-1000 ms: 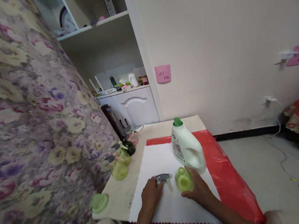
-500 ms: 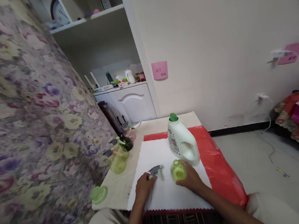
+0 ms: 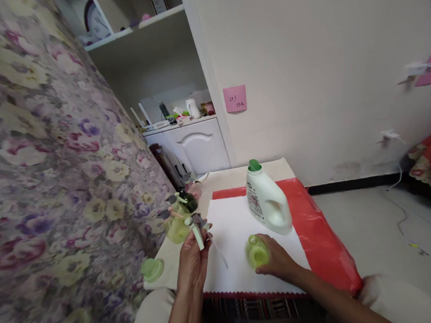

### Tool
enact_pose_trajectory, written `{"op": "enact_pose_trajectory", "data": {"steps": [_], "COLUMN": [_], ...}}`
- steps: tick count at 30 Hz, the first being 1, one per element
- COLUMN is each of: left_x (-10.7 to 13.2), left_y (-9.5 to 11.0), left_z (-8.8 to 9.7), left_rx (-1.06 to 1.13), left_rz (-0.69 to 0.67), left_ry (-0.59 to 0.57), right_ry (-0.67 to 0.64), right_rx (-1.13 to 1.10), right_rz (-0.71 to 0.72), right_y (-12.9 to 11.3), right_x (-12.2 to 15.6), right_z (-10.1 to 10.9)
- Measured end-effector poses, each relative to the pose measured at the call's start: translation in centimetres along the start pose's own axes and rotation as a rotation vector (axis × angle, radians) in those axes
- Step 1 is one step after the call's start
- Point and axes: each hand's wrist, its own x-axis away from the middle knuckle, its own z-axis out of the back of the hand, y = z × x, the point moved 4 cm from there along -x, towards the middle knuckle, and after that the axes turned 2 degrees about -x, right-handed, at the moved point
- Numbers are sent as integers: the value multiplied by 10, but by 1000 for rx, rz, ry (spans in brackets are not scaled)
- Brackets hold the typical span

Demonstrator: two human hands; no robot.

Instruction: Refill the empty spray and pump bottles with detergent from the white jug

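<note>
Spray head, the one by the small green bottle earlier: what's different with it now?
The left hand has carried the spray head leftward, away from the small green bottle, and turned it; its thin tube now shows. Nothing was let go. The right hand still grips the bottle; the detergent jug stayed put.

Head cam — fwd/down over tbl

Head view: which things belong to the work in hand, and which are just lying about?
In the work:
spray head, in the left hand
yellow-green bottle, in the right hand
possibly the pale jug, standing nearby

Apparently just lying about:
green lid, table's left corner
pink note, on the wall
clock, on the shelf
</note>
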Motion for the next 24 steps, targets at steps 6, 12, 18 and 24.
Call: {"op": "enact_pose_trajectory", "data": {"steps": [6,12,18,24], "left_x": [12,9,2,3], "left_y": [21,-2,-27,-49], "left_z": [-54,-78,-74,-68], "left_rx": [182,220,209,87], "left_rz": [-60,-32,17,40], "left_ry": [-59,-70,-60,-38], "right_ry": [-14,-10,-13,-11], "right_rx": [-2,13,24,23], "right_rz": [7,17,12,13], "right_y": [2,2,3,0], "right_x": [-1,-3,-4,-4], "right_z": [0,-1,-2,0]}}
